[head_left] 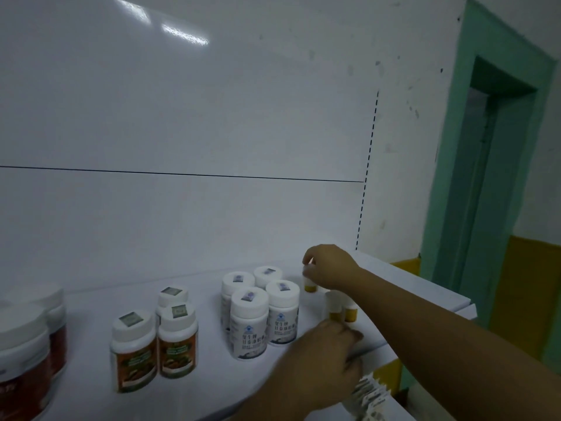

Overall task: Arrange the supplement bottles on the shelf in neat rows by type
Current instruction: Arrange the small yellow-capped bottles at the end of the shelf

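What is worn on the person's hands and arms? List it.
The left hand and right hand are ungloved; the left forearm and right forearm are bare, no sleeve in view. No watch, ring or bracelet visible, though the left hand is blurred.

On my feed I see white bottles (249,323) with dark blue print, orange-and-green labelled bottles (135,350), small yellow bottles (310,288), red-brown jars (24,360), all white-capped; green door frame (452,147).

white btls (249,326) 2x2 upright | orange-label btls (177,344) x3 upright | small yellow btls (335,305) maybe 3, right
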### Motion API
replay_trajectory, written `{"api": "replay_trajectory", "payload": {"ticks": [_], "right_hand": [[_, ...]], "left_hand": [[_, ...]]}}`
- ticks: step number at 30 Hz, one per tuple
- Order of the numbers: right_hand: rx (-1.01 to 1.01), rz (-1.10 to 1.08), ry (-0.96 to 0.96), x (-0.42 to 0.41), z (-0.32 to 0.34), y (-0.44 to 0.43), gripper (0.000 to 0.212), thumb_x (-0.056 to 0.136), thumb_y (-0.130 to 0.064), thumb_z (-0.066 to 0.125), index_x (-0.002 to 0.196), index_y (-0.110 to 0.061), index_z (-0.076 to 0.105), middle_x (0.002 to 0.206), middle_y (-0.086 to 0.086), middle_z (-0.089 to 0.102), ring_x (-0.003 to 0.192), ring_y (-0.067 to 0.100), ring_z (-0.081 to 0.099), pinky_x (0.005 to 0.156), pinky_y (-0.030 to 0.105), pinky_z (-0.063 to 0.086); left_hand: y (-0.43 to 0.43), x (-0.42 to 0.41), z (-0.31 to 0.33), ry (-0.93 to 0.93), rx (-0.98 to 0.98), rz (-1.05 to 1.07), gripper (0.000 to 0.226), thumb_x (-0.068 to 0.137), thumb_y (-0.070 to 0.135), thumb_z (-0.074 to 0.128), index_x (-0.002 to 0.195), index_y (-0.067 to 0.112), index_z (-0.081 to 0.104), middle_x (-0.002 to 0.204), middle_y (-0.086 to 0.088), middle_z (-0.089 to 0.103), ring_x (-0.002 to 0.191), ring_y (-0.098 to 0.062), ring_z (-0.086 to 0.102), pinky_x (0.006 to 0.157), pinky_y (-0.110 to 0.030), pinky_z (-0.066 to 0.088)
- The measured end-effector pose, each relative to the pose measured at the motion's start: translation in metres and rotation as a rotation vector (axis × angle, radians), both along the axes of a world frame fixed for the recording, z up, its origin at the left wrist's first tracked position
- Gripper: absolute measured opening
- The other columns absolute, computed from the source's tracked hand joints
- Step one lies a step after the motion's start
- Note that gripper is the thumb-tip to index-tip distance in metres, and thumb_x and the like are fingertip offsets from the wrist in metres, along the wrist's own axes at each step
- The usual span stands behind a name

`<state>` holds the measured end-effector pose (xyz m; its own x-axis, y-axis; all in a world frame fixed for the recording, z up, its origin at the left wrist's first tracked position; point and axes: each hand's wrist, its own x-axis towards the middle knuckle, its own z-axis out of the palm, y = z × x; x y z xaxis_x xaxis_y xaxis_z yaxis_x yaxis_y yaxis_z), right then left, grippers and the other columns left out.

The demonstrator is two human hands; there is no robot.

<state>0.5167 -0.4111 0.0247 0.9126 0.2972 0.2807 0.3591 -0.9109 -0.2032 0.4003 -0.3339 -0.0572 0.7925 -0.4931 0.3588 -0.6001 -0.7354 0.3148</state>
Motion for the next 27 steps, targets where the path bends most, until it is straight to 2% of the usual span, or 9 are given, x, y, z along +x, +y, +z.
{"api": "replay_trajectory", "payload": {"ticks": [5, 8, 10, 13, 15, 17, 20, 23, 27], "right_hand": [[0.304, 0.032, -0.034, -0.028, 0.017, -0.028, 0.029, 0.089, -0.031, 0.059, 0.114, -0.017, 0.064, 0.113, 0.004, 0.064, 0.088, 0.014, 0.054, 0.073, 0.025, 0.041], [0.486, 0.061, 0.009, -0.052, 0.023, -0.044, 0.026, 0.089, -0.032, 0.06, 0.107, -0.014, 0.067, 0.104, 0.005, 0.067, 0.086, 0.019, 0.061, 0.079, 0.034, 0.053], [0.621, 0.087, 0.079, -0.072, 0.025, -0.051, 0.023, 0.088, -0.033, 0.062, 0.095, -0.012, 0.071, 0.094, 0.005, 0.069, 0.083, 0.022, 0.065, 0.081, 0.04, 0.057], [0.771, 0.157, 0.183, -0.099, 0.023, -0.06, 0.022, 0.086, -0.032, 0.066, 0.084, -0.01, 0.073, 0.085, 0.006, 0.07, 0.074, 0.018, 0.063, 0.073, 0.033, 0.057], [0.828, 0.213, 0.247, -0.115, 0.02, -0.067, 0.025, 0.086, -0.029, 0.065, 0.087, -0.006, 0.073, 0.089, 0.013, 0.07, 0.075, 0.019, 0.063, 0.072, 0.031, 0.057], [0.867, 0.257, 0.309, -0.127, 0.016, -0.071, 0.026, 0.087, -0.028, 0.065, 0.091, -0.003, 0.073, 0.094, 0.018, 0.07, 0.078, 0.022, 0.064, 0.075, 0.033, 0.058], [0.877, 0.306, 0.392, -0.142, 0.005, -0.072, 0.027, 0.086, -0.027, 0.065, 0.095, -0.003, 0.072, 0.095, 0.02, 0.07, 0.078, 0.023, 0.064, 0.078, 0.035, 0.057], [0.845, 0.364, 0.442, -0.151, -0.005, -0.074, 0.021, 0.086, -0.026, 0.065, 0.094, -0.008, 0.071, 0.088, 0.01, 0.071, 0.077, 0.018, 0.065, 0.076, 0.032, 0.058], [0.791, 0.394, 0.501, -0.159, -0.012, -0.08, 0.015, 0.085, -0.023, 0.066, 0.091, -0.01, 0.069, 0.083, 0.006, 0.068, 0.07, 0.013, 0.063, 0.067, 0.026, 0.055]], "left_hand": [[0.0, -0.009, 0.004, 0.01, -0.044, 0.016, 0.037, 0.09, 0.031, 0.045, 0.125, 0.021, 0.051, 0.129, 0.0, 0.05, 0.118, -0.017, 0.044, 0.101, -0.03, 0.039], [-0.001, -0.013, 0.008, 0.001, -0.065, 0.062, 0.034, 0.094, 0.032, 0.04, 0.124, 0.023, 0.053, 0.129, 0.0, 0.054, 0.115, -0.015, 0.049, 0.098, -0.026, 0.04], [-0.002, -0.019, 0.011, -0.022, -0.146, 0.115, 0.032, 0.097, 0.033, 0.037, 0.117, 0.021, 0.059, 0.118, -0.003, 0.063, 0.104, -0.015, 0.057, 0.092, -0.028, 0.047], [-0.006, -0.042, 0.016, -0.004, -0.666, 0.238, 0.028, 0.095, 0.028, 0.047, 0.088, 0.012, 0.069, 0.082, -0.004, 0.071, 0.075, -0.011, 0.065, 0.075, -0.035, 0.055], [-0.011, -0.058, 0.025, 0.216, -1.051, 0.428, 0.033, 0.093, 0.027, 0.051, 0.072, 0.006, 0.064, 0.06, -0.007, 0.065, 0.052, -0.013, 0.063, 0.054, -0.029, 0.056], [-0.012, -0.071, 0.031, 0.612, -1.296, 0.503, 0.039, 0.094, 0.034, 0.048, 0.074, 0.002, 0.058, 0.065, -0.015, 0.062, 0.054, -0.024, 0.063, 0.051, -0.03, 0.054], [-0.013, -0.087, 0.029, 0.916, -1.588, 0.223, 0.04, 0.092, 0.044, 0.044, 0.094, 0.007, 0.058, 0.089, -0.018, 0.071, 0.078, -0.031, 0.069, 0.062, -0.036, 0.056], [-0.013, -0.101, 0.021, 0.919, -1.738, 0.152, 0.033, 0.089, 0.034, 0.051, 0.096, 0.003, 0.06, 0.081, -0.017, 0.074, 0.077, -0.027, 0.07, 0.06, -0.034, 0.056], [-0.015, -0.113, 0.01, 0.918, -1.755, 0.198, 0.032, 0.089, 0.032, 0.053, 0.095, 0.002, 0.061, 0.076, -0.016, 0.074, 0.067, -0.023, 0.071, 0.055, -0.028, 0.058]]}}
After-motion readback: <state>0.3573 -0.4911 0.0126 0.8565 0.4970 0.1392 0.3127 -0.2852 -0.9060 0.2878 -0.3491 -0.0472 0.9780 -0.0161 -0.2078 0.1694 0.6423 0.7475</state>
